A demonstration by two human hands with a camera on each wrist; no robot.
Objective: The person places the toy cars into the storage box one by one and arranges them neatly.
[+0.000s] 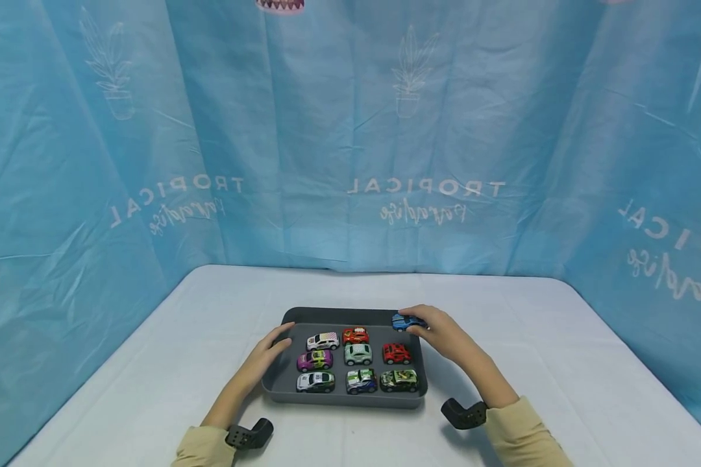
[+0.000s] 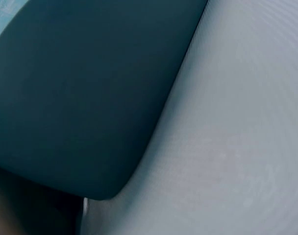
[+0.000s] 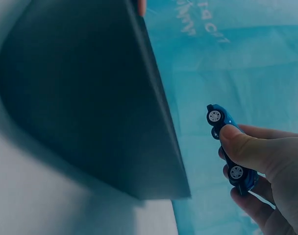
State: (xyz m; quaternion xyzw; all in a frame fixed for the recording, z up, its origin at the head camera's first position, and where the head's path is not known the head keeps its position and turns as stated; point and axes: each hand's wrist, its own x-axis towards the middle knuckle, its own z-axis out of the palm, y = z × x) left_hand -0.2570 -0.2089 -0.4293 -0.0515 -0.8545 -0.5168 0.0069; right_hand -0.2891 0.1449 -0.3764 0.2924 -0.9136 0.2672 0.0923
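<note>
Pinched between thumb and fingers of my right hand [image 1: 441, 331] is a blue toy car [image 1: 407, 322], over the far right corner of the grey tray [image 1: 344, 399]. The right wrist view shows the car [image 3: 236, 169] side-on, its pale wheels towards the camera. My left hand [image 1: 263, 357] rests at the tray's left rim, fingers extended over the edge. Inside the tray stand several toy cars: a white one [image 1: 323, 341], a purple one [image 1: 315, 360], a mint one [image 1: 358, 354], a red one [image 1: 396, 353] and a camouflage-patterned one [image 1: 399, 381] among them.
The tray stands on a white-covered table [image 1: 537, 337]. Blue printed curtains [image 1: 350, 143] hang behind the table and along both sides. The left wrist view is mostly filled by the tray's dark outer wall [image 2: 90, 98] and the white cloth [image 2: 227, 137].
</note>
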